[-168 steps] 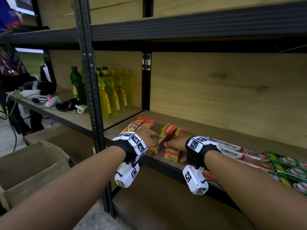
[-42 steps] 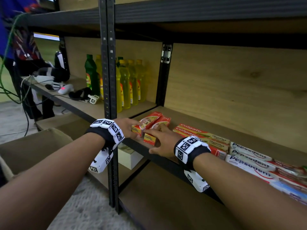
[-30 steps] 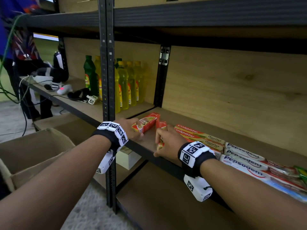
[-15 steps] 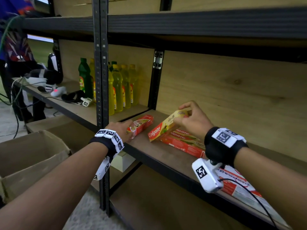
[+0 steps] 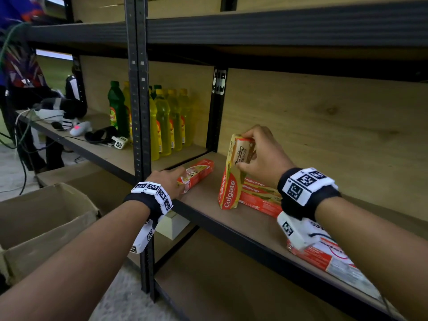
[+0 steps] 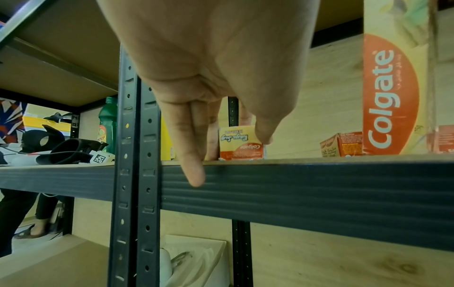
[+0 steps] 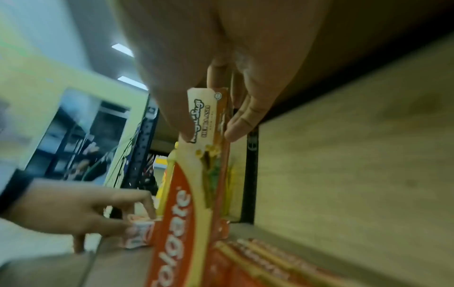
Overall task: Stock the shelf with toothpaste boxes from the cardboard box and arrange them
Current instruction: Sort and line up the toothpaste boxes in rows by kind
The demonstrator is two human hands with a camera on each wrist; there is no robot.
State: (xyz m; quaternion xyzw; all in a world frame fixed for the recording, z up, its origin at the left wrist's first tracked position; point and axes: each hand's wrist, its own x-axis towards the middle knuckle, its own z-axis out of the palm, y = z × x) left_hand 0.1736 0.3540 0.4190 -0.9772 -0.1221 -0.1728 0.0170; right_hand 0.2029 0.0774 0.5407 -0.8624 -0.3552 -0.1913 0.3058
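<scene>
Stocking well along, arranging left: several boxes flat on shelf [image 5: 231, 218], right hand [image 5: 261, 156] gripping upright Colgate box [image 5: 231, 181] beside flat stack [image 5: 259, 198], left hand [image 5: 166, 181] fingering lone box [image 5: 199, 170] nr shelf front.

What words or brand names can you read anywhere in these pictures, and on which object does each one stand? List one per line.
"Colgate": on the upright toothpaste box that the right hand grips by its top.
"Colgate", partly hidden: on the flat boxes lying behind it.
"Colgate", upside down: on the end flap of the lying box at the left hand.
Script beneath the brand, bottle labels, and the boxes under the right wrist: unreadable.
</scene>
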